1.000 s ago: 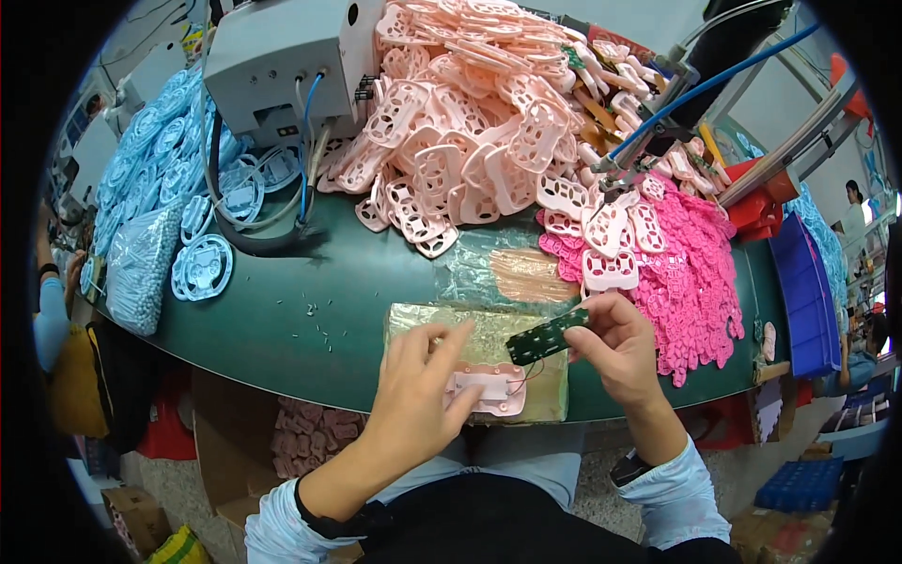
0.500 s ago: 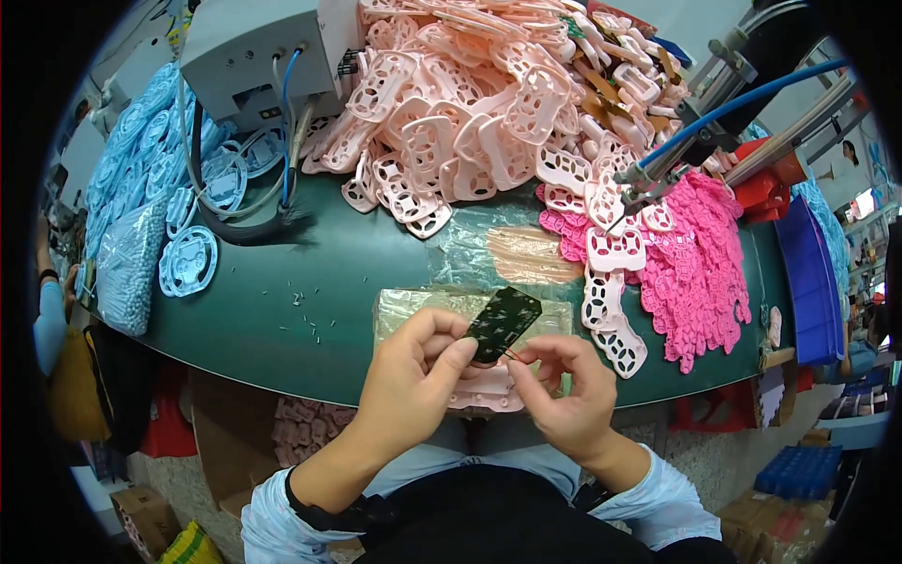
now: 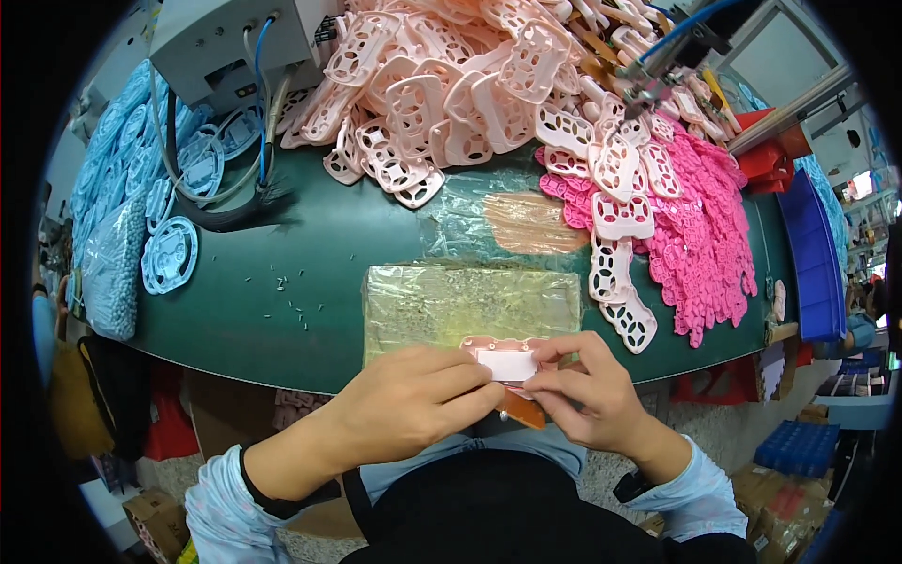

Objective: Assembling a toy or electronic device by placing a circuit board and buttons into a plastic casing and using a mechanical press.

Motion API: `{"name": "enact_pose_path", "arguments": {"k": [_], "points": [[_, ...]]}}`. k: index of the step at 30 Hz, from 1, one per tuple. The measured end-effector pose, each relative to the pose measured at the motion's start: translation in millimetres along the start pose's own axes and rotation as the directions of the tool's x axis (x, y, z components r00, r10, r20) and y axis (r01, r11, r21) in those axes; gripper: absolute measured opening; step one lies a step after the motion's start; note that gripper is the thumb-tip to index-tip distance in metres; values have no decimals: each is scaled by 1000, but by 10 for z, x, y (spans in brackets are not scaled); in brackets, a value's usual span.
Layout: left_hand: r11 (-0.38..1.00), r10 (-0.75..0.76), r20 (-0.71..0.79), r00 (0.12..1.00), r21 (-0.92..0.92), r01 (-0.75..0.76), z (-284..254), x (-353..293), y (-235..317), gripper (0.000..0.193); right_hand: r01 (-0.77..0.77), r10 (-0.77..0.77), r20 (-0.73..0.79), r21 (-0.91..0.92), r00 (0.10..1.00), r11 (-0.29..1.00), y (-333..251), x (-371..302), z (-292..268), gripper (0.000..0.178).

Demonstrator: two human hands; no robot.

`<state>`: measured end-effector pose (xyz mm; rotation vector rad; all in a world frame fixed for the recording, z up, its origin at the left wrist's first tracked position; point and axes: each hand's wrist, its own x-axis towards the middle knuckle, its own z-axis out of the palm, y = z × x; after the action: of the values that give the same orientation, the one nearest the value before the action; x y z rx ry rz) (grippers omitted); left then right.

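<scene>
I've got the pink shell (image 3: pixel 479 344), white piece (image 3: pixel 505 366) inside, at the near edge of the wrapped pad (image 3: pixel 470 305). My right hand (image 3: pixel 597 393) is pinching its right end, thumb against fingers. My left hand (image 3: pixel 418 399) has its fingers bunched at the left end, thumb hidden, so can't tell its grip. Orange board (image 3: pixel 523 411) just nearside, pink pile (image 3: pixel 451 94) far, magenta pile (image 3: pixel 700 244) right, blue parts (image 3: pixel 171 254) left.
</scene>
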<state>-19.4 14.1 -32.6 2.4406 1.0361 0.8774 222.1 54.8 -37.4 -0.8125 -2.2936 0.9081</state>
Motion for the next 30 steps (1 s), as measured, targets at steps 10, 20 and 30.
{"name": "enact_pose_path", "arguments": {"k": [10,20,30], "points": [[958,121,311,943,214,-193,-34,228,71,25,-153,146,297,1,944,988,-46,279,-239,14],[973,173,329,928,87,-212,-42,250,33,19,-63,123,424,-152,897,986,-109,409,-290,32],[992,111,166,980,35,-118,131,114,92,21,-222,221,-18,-133,975,966,-284,-235,42,49]]}}
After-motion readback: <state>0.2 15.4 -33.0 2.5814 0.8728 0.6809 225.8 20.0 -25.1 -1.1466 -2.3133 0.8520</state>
